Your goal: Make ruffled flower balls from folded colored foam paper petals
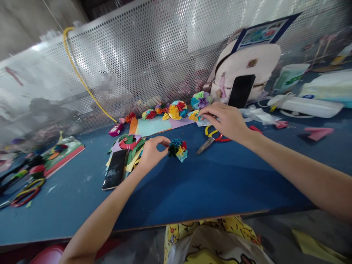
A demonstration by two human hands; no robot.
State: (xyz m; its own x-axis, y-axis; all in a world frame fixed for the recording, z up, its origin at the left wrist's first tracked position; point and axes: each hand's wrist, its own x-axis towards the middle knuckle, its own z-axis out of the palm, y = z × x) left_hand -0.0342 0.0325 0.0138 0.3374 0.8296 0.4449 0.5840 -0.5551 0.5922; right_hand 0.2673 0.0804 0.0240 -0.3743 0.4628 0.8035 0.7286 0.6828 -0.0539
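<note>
My left hand (154,152) is closed, thumb and finger pinching the edge of a small ruffled flower ball (180,148) in blue, dark green, red and yellow. The ball is just above the blue table. Farther back, my right hand (224,119) is closed with fingertips together at a small yellow and light-blue piece (194,116); what lies between those fingertips is hidden. Below the right hand lie scissors (207,143) with red and yellow handles. Finished-looking ruffled balls stand behind, among them a yellow and red one (178,110) and a green and purple one (200,100).
A phone (115,169) lies on coloured strips (132,141) left of my left hand. Coloured sheets (154,125) lie behind. A second phone (241,91) leans on a white backpack (247,62). A perforated metal panel (143,55) backs the table (209,190). More scissors (26,196) lie far left.
</note>
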